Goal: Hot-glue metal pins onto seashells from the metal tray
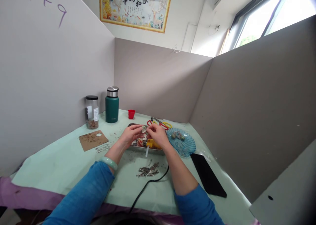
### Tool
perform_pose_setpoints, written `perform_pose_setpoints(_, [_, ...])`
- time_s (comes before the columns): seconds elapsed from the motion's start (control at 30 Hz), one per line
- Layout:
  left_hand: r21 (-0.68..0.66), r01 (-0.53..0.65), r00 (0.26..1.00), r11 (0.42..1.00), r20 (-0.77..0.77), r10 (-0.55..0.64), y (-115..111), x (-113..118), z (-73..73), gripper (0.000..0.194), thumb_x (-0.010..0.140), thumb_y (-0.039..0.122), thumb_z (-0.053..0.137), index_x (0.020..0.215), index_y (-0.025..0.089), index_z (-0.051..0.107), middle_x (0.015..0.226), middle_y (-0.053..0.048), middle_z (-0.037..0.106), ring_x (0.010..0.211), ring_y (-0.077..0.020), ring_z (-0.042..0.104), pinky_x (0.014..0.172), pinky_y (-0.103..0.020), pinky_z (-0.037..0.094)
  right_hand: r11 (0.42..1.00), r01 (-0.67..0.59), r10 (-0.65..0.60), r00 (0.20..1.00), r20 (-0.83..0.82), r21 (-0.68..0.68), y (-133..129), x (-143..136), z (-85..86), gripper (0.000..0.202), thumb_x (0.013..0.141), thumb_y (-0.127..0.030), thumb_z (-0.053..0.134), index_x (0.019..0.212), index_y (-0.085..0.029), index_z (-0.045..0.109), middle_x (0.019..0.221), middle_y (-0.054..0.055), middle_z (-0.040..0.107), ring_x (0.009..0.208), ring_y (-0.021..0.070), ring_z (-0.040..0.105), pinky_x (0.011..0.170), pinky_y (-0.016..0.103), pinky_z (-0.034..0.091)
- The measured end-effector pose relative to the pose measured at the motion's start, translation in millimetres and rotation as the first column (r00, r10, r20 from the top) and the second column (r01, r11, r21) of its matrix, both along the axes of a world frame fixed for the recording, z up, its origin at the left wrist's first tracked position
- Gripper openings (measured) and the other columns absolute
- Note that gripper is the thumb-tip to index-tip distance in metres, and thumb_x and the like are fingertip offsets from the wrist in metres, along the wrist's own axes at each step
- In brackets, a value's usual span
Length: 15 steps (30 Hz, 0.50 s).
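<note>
Above a metal tray [158, 151], my left hand [130, 134] and my right hand [157, 134] meet at a small pale piece [144, 129], too small to make out well. Fingers of both hands are closed on it. Under them the tray holds a yellow glue gun [151, 144] with a whitish stick [147, 151] pointing forward over the rim, and small white and orange pieces. A pile of metal clips [148, 170] lies nearer on the pale green cloth. Right of my right hand, a blue scalloped plate [184, 147] carries small decorated pieces [177, 136].
Scissors [160, 123] lie behind the tray, a red cup [131, 114] farther back. At left stand a green bottle [112, 106] and clear jar [92, 113], with cardboard [93, 140] before them. A black cable [148, 182] crosses the front; a black slab [208, 175] lies right.
</note>
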State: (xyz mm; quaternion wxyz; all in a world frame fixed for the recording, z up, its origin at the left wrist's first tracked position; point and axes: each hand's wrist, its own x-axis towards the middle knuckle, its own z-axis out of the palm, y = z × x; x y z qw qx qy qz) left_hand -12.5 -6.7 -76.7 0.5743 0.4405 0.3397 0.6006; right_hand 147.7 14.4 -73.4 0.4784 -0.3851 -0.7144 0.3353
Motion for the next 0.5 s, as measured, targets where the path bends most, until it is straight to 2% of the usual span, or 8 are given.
perform_pose_setpoints(0.13, [0.014, -0.009, 1.000, 1.000, -0.016, 0.009, -1.8, 1.0, 0.9, 0.036, 0.063, 0.023, 0.081, 0.094, 0.009, 0.069, 0.087, -0.012, 0.070, 0.072, -0.0170, 0.065, 0.064, -0.029, 0.057, 0.996, 0.065, -0.067, 0.997, 0.046, 0.056, -1.3, 2.0, 1.3, 0.013, 0.078, -0.032, 0.053, 0.076, -0.019, 0.056, 0.060, -0.002, 0.060, 0.054, 0.0133, 0.060, 0.058, 0.025, 0.050])
perform_pose_setpoints(0.23, [0.038, -0.018, 0.999, 0.999, -0.042, 0.020, -2.9, 1.9, 1.1, 0.036, 0.061, 0.025, 0.082, 0.092, 0.010, 0.070, 0.087, -0.010, 0.069, 0.072, -0.0158, 0.064, 0.065, -0.029, 0.056, 0.986, 0.086, -0.100, 0.990, 0.096, 0.142, -4.9, 2.3, 4.5, 0.016, 0.080, -0.034, 0.052, 0.078, -0.019, 0.058, 0.065, -0.001, 0.062, 0.059, 0.0138, 0.059, 0.062, 0.025, 0.048])
perform_pose_setpoints(0.37, [0.060, -0.029, 0.997, 0.998, -0.074, 0.033, -2.6, 2.2, -0.1, 0.038, 0.059, 0.026, 0.083, 0.091, 0.010, 0.070, 0.090, -0.010, 0.069, 0.072, -0.0153, 0.063, 0.067, -0.029, 0.056, 0.931, 0.127, -0.197, 0.964, 0.180, 0.341, -8.5, 1.1, 5.9, 0.013, 0.080, -0.029, 0.054, 0.076, -0.019, 0.061, 0.073, 0.001, 0.064, 0.069, 0.0147, 0.059, 0.068, 0.025, 0.044])
perform_pose_setpoints(0.5, [0.085, -0.033, 0.996, 0.996, -0.075, 0.040, 1.1, 0.8, -3.9, 0.039, 0.060, 0.026, 0.083, 0.093, 0.011, 0.070, 0.094, -0.010, 0.068, 0.077, -0.0166, 0.063, 0.070, -0.029, 0.055, 0.871, 0.149, -0.265, 0.945, 0.193, 0.468, -9.1, -0.9, 1.6, 0.011, 0.081, -0.023, 0.052, 0.076, -0.018, 0.061, 0.074, 0.001, 0.062, 0.071, 0.0142, 0.056, 0.067, 0.024, 0.041])
